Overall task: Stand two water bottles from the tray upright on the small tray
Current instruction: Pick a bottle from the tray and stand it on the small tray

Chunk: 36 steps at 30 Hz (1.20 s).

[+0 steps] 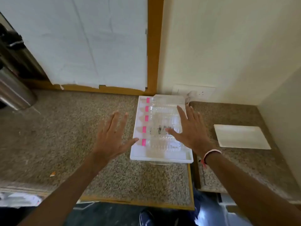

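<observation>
Several clear water bottles with pink neck bands lie on their sides in a row in a white tray on the granite counter. Their caps point left. A smaller, flat white tray sits empty on the lower counter to the right. My left hand hovers with fingers spread just left of the big tray, thumb near its left rim. My right hand is spread above the bottles' right ends, covering part of them. Neither hand holds anything.
A steel container stands at the far left. A wall socket sits behind the big tray. A gap separates the two counters. The side wall runs close to the small tray's right edge. A small orange scrap lies on the counter.
</observation>
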Each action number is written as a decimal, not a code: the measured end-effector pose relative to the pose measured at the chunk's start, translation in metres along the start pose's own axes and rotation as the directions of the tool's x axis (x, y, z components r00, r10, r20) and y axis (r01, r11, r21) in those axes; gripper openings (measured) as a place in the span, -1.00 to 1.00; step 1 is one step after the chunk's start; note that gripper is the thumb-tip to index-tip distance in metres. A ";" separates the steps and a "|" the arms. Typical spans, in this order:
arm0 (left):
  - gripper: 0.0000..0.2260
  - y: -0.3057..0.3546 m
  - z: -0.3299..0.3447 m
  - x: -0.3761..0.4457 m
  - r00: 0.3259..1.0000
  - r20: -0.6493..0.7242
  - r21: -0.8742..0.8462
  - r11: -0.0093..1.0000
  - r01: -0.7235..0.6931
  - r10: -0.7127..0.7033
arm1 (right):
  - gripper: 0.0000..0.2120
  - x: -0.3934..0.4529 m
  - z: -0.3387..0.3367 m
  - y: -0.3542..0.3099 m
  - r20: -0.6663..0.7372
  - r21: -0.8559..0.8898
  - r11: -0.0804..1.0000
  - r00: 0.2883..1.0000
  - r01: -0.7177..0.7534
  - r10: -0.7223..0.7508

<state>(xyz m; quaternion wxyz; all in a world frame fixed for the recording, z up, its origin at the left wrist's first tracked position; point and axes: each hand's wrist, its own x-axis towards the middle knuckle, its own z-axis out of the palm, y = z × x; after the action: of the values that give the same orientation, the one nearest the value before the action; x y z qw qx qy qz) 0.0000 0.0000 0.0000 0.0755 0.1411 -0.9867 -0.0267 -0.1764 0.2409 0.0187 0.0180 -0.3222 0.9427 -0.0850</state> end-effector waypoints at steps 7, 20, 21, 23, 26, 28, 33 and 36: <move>-0.08 -0.022 0.056 -0.043 0.980 0.198 0.002 1.000 -0.018 0.017 | -0.29 -0.020 0.052 -0.047 0.092 -0.069 0.974 0.973 0.218 -0.211; -0.05 -0.019 0.092 -0.059 0.959 0.284 -0.039 0.999 0.020 -0.008 | -0.72 -0.010 0.078 -0.096 0.119 -0.169 0.963 0.974 0.211 -0.193; -0.05 -0.019 0.092 -0.058 0.959 0.283 -0.040 0.999 0.019 -0.007 | -0.71 -0.011 0.077 -0.097 0.127 -0.143 0.967 0.973 0.211 -0.193; -0.05 -0.019 0.092 -0.057 0.958 0.288 -0.034 0.999 0.014 -0.004 | -0.68 -0.014 0.069 -0.094 0.154 -0.058 0.978 0.970 0.200 -0.189; -0.03 -0.020 0.094 -0.058 0.955 0.296 -0.019 1.000 0.018 -0.012 | -0.70 -0.019 0.044 -0.085 0.049 0.128 0.980 0.985 0.155 -0.162; -0.03 -0.021 0.094 -0.058 0.955 0.298 -0.021 1.000 0.019 -0.012 | -0.74 -0.025 0.023 -0.075 -0.055 0.341 0.934 0.994 0.108 -0.095; -0.03 -0.021 0.096 -0.058 0.962 0.272 -0.048 0.999 0.013 0.000 | -0.69 -0.042 -0.002 -0.045 -0.090 0.796 0.605 0.989 0.002 0.115; -0.03 -0.021 0.096 -0.059 0.970 0.243 -0.061 0.998 -0.003 0.018 | -0.71 -0.045 -0.003 -0.034 -0.079 0.823 0.568 0.986 -0.020 0.149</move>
<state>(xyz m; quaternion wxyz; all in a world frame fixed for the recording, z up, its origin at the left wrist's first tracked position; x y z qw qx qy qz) 0.0467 0.0000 -0.1046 -0.0415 0.1293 -0.9880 -0.0732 -0.1206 0.2426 0.0268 0.1032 -0.2252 0.8095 -0.5323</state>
